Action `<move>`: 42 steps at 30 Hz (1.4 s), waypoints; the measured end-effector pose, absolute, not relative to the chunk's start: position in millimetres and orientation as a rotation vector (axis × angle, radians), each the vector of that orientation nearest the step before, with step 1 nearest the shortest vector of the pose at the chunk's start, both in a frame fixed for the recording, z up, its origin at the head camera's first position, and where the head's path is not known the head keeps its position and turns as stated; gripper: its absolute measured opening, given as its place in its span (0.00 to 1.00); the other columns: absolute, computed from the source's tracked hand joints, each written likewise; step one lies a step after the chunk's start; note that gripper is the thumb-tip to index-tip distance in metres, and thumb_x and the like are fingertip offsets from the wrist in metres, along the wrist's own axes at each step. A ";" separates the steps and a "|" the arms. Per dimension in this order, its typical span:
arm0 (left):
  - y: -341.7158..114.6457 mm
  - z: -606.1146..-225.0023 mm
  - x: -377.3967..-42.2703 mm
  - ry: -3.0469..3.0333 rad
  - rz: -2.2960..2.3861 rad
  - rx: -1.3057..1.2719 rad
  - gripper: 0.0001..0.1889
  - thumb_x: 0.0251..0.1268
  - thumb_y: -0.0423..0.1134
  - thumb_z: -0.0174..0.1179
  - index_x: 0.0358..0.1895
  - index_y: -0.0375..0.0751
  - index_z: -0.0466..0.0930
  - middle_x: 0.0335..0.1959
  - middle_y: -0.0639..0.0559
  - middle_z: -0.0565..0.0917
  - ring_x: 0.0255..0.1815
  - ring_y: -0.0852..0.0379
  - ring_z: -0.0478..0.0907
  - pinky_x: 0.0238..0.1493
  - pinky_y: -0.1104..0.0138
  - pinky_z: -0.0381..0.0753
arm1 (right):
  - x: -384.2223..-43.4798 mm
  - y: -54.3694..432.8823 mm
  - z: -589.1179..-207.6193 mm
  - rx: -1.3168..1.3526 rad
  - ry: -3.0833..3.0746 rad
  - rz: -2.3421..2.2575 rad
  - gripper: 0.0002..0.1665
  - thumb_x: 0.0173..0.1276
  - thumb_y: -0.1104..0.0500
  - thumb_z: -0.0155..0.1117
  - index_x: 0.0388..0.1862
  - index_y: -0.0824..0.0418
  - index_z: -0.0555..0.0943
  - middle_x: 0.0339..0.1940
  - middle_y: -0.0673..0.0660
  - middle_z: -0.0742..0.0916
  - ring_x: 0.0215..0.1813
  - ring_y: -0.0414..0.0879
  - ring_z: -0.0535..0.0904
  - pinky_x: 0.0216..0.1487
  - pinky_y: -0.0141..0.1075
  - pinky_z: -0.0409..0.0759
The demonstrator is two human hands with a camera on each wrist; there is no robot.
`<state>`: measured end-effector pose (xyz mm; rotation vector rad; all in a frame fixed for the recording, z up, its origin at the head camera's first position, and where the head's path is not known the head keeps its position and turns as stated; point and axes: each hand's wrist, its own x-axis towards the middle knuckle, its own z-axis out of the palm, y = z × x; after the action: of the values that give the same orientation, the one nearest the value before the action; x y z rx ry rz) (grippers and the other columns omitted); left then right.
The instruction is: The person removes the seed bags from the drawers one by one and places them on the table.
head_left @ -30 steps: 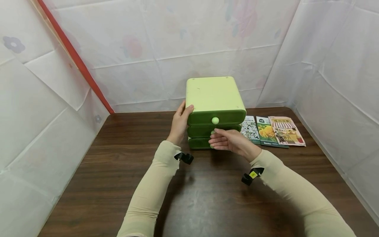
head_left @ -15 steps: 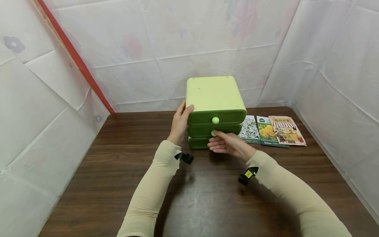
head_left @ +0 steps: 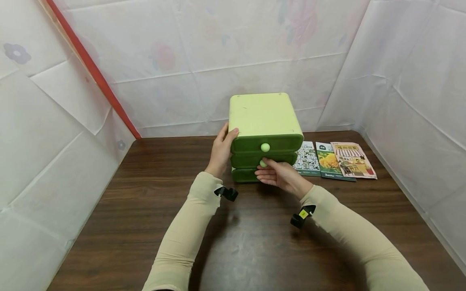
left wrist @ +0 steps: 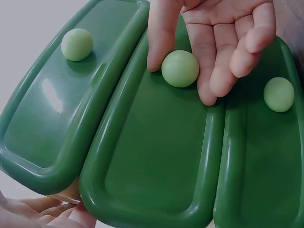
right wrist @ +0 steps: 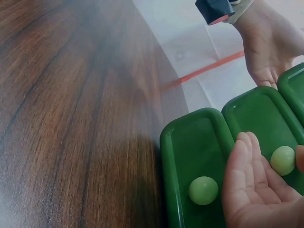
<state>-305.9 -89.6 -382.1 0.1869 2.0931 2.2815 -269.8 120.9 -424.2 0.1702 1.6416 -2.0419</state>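
A small cabinet (head_left: pixel 260 115) with a pale green top and three dark green drawers stands at the back of the table. Each drawer front has a round pale green knob. Thumb and index finger of my right hand (head_left: pixel 284 174) pinch the knob (left wrist: pixel 180 69) of the middle drawer (left wrist: pixel 154 156) from either side, while its other fingers reach over the bottom drawer (right wrist: pixel 192 147). My left hand (head_left: pixel 219 151) holds the cabinet's left side, thumb over the top front edge. All three drawers look pushed in.
Right of the cabinet several printed packets lie overlapping on the dark wooden table (head_left: pixel 164 210): one with white flowers (head_left: pixel 307 159), one with yellow flowers (head_left: pixel 327 161), and a pink one (head_left: pixel 353 159). White sheeting (head_left: pixel 211 60) hangs behind and at both sides.
My right hand has shifted slightly left, and its thumb and index finger have come onto the middle knob. The left hand and the cabinet stay in place.
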 end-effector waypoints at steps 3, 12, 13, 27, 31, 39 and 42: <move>-89.7 -381.2 -306.1 2.090 2.279 0.180 0.38 0.69 0.61 0.54 0.78 0.62 0.51 0.78 0.57 0.57 0.70 0.51 0.68 0.65 0.47 0.72 | -269.9 120.9 -424.0 0.155 1.655 -2.038 0.29 0.75 0.45 0.56 0.59 0.69 0.74 0.36 0.52 0.90 0.40 0.41 0.87 0.49 0.34 0.84; -89.8 -380.8 -307.8 2.071 2.288 0.200 0.38 0.69 0.60 0.54 0.78 0.60 0.51 0.77 0.57 0.59 0.67 0.51 0.71 0.63 0.47 0.75 | -269.9 121.6 -423.3 0.150 1.669 -2.040 0.27 0.76 0.48 0.56 0.57 0.70 0.74 0.35 0.52 0.90 0.39 0.42 0.88 0.48 0.34 0.85; -89.7 -381.0 -308.0 2.069 2.288 0.200 0.38 0.70 0.60 0.54 0.78 0.60 0.51 0.77 0.57 0.59 0.66 0.50 0.71 0.62 0.47 0.75 | -269.6 121.8 -423.2 0.150 1.668 -2.041 0.28 0.75 0.48 0.56 0.58 0.71 0.74 0.35 0.53 0.90 0.40 0.42 0.88 0.48 0.34 0.85; -90.7 -380.5 -307.3 2.094 2.263 0.216 0.38 0.70 0.60 0.53 0.79 0.59 0.50 0.78 0.58 0.57 0.69 0.52 0.69 0.63 0.51 0.75 | -264.1 123.4 -421.9 0.145 1.716 -2.003 0.31 0.74 0.46 0.58 0.60 0.72 0.75 0.44 0.57 0.90 0.45 0.45 0.88 0.52 0.38 0.84; -90.9 -379.6 -306.8 2.101 2.261 0.225 0.38 0.70 0.60 0.53 0.79 0.59 0.50 0.78 0.57 0.57 0.68 0.52 0.69 0.63 0.52 0.75 | -260.9 123.5 -420.5 0.143 1.727 -1.990 0.33 0.74 0.46 0.58 0.62 0.73 0.74 0.45 0.57 0.89 0.45 0.45 0.88 0.52 0.39 0.84; -91.4 -379.9 -306.5 2.093 2.258 0.212 0.38 0.70 0.61 0.53 0.78 0.61 0.50 0.77 0.59 0.58 0.66 0.52 0.72 0.60 0.52 0.77 | -253.8 124.7 -417.2 0.121 1.765 -1.954 0.36 0.74 0.44 0.57 0.63 0.75 0.73 0.46 0.59 0.89 0.44 0.44 0.88 0.57 0.42 0.82; -92.1 -379.9 -306.6 2.082 2.259 0.214 0.38 0.70 0.61 0.54 0.79 0.61 0.50 0.77 0.59 0.59 0.65 0.52 0.73 0.59 0.52 0.78 | -250.1 125.1 -417.2 0.125 1.768 -1.944 0.36 0.74 0.44 0.57 0.63 0.75 0.74 0.46 0.60 0.89 0.45 0.45 0.88 0.57 0.43 0.82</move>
<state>-306.6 -92.1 -379.9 0.2139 2.0824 2.2595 -250.1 125.1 -417.2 0.1254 1.7680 -1.9439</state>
